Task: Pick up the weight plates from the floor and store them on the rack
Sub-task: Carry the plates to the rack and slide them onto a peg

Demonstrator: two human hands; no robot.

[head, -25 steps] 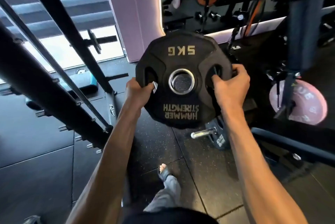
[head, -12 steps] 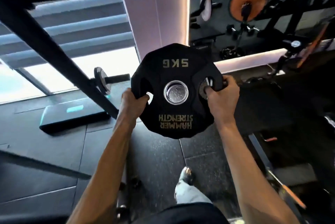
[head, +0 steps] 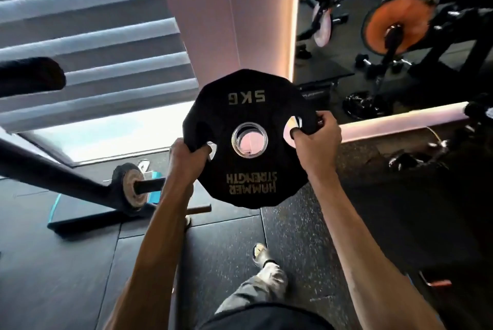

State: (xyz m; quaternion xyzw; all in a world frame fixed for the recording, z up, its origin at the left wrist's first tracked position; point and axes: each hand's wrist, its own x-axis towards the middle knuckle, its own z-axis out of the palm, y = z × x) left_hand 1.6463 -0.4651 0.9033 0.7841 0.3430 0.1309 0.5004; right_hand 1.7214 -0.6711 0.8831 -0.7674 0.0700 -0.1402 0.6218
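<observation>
Black 5 kg weight plate is held upright in the air above the floor, printed face toward the camera, lettering inverted. Left hand grips the plate's left handle slot; right hand grips its right slot. Loaded barbell sleeve lies left of the plate

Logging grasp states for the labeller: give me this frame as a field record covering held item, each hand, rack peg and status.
held item: black many-sided rubber 5KG weight plate, steel-ringed centre hole, lettering upside down to the camera
left hand: grips the plate's left slot
right hand: grips the plate's right slot
plate position: in the air, above the black rubber floor
rack peg: dark horizontal peg, lower left, carrying a small worn plate
status: not yet stored
</observation>
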